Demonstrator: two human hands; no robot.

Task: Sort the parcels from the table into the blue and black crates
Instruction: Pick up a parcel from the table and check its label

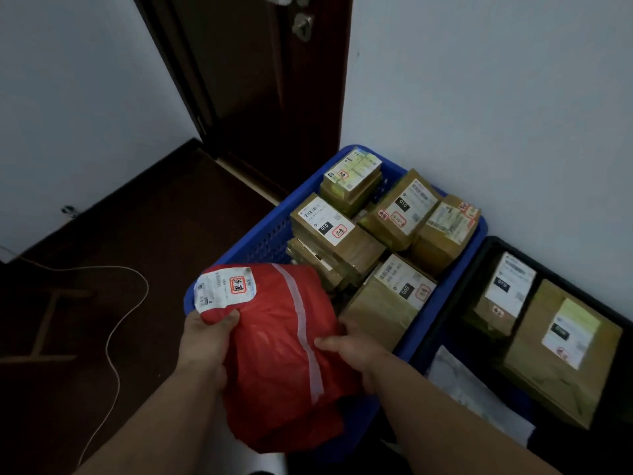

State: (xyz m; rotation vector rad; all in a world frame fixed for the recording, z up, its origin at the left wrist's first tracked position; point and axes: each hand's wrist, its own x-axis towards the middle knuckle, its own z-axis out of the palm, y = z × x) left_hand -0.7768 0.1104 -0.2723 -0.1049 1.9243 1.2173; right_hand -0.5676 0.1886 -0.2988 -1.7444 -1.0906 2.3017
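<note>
A red plastic mailer bag (pixel 274 341) with a white label and a pale stripe hangs over the near left corner of the blue crate (pixel 260 241). My left hand (pixel 205 341) grips its left edge with the thumb on top. My right hand (pixel 349 351) grips its right edge. The blue crate holds several brown cardboard parcels (pixel 337 234) with white labels. To its right the black crate (pixel 479 255) holds two brown boxes (pixel 561 351) and a pale flat mailer (pixel 469 389).
Both crates stand on the dark floor against a white wall (pixel 496 97). A dark wooden door (pixel 260 80) is behind the blue crate. A thin white cable (pixel 113 323) loops across the floor at the left.
</note>
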